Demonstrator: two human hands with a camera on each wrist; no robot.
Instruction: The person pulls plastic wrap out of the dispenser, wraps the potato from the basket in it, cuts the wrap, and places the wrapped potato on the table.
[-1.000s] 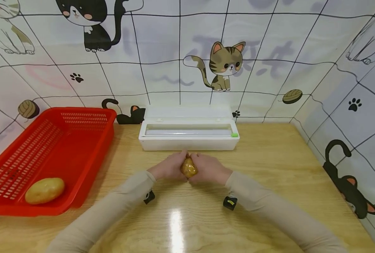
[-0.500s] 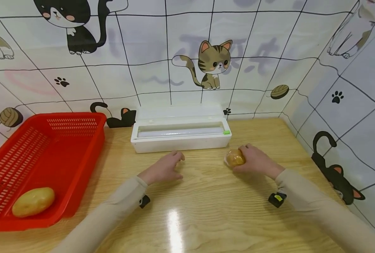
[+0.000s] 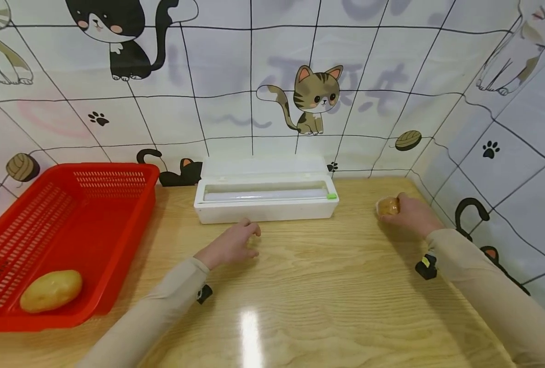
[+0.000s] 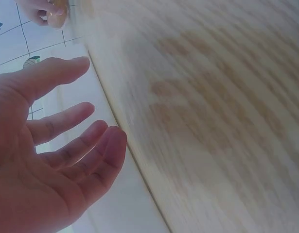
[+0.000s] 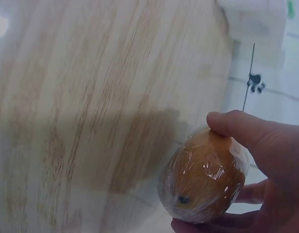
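My right hand point(image 3: 412, 215) grips a potato wrapped in clear cling film point(image 3: 388, 206) at the back right of the table. In the right wrist view, thumb and fingers curl round the wrapped potato point(image 5: 202, 177); a dark spot shows through the film. My left hand point(image 3: 232, 244) hovers over the wood in front of the white cling film box, fingers loosely bent around nothing. Seen from the left wrist, the palm and fingers of the left hand point(image 4: 61, 141) are bare. The long white box point(image 3: 265, 210) has its lid up, with a film roll point(image 3: 265, 195) inside.
At the left a red plastic basket point(image 3: 111, 245) holds one unwrapped potato point(image 3: 51, 291). A cat-printed sheet point(image 3: 226, 117) rises behind the table and along its right side. The wooden table point(image 3: 309, 301) carries the basket and box.
Both hands were together on the wrapped potato; the left hand has let go. The right hand has carried the potato away to the right and back.
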